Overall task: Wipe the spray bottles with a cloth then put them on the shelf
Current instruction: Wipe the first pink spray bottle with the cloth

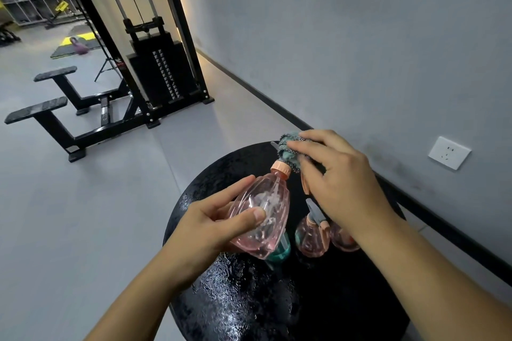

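The left hand grips a clear pink plastic spray bottle round its body, thumb across the near face and fingers curled behind, holding it tilted above the bench with the neck pointing up and away. The bottle is a faceted oval, glossy and see-through, with pale streaks showing through the wall; whether there is liquid in it cannot be told. A ribbed peach collar rings its neck.

The right hand clenches a bunched cloth against the spray head at the top of the held bottle. The cloth is a nubby teal and grey weave, crumpled into a wad that wraps most of the head, so only a grey nozzle tip shows to its left and a peach trigger hangs below it.

The bench is a round black top with a mottled, shiny, wet-looking surface. On it, under the right wrist, stand two more pink bottles, rounded and translucent, touching or nearly touching each other; the nearer one has a grey nozzle and a peach trigger. A teal bottle sits just beneath the held bottle, mostly hidden by it.

Beyond the bench lies a smooth grey floor with a black steel weight-stack machine and padded rests. A matte grey wall runs along the right, carrying a white socket plate
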Demonstrator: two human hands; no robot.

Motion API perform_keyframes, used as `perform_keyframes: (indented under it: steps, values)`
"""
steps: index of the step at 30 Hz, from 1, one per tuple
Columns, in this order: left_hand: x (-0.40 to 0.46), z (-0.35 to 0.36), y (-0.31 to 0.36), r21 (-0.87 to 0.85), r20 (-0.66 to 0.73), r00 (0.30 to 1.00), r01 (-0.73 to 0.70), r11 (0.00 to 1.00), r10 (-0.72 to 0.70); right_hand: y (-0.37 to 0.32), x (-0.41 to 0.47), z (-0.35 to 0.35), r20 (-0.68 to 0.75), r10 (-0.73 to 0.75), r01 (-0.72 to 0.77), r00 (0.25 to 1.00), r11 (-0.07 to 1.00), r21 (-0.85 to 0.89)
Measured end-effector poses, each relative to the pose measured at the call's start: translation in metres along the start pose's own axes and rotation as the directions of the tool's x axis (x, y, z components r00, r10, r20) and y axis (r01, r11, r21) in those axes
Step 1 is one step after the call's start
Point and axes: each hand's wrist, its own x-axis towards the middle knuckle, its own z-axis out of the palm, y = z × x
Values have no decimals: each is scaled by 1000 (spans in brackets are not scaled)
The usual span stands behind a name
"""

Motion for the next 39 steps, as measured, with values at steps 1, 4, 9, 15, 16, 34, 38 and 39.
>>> perform_keyframes:
  steps: [1,4,9,15,16,34,38,39]
  values:
    - [0,-1,0,0,-7,1000,-3,1000,3,4,1,-2,-9,28,-28,1000,999,-18]
    - [-1,-3,0,2,-5,1000,-4,1000,4,6,-1,-5,-13,80,-80,997,996,-41]
    - [-1,-5,-4,-6,-24,999,34,999,-34,-4,-9,6,83,-36,37,996,999,-3]
    - [-3,-12,-6,-31,-27,999,42,999,-43,3,-9,5,-14,45,-46,999,997,-67]
    - [-3,-12,-5,-35,-24,999,45,998,-46,1,-10,7,-16,37,-38,999,997,-68]
    - [-3,-11,-6,-76,-48,999,-2,997,-2,7,-7,1,-67,48,-49,997,999,-20]
    - [-2,-13,-6,-84,-104,995,-2,996,-7,1,-14,8,2,22,-22,1000,999,-29]
    - [-1,-13,-7,-82,-114,993,-4,997,-6,-1,-16,10,17,17,-17,1000,1000,-26]
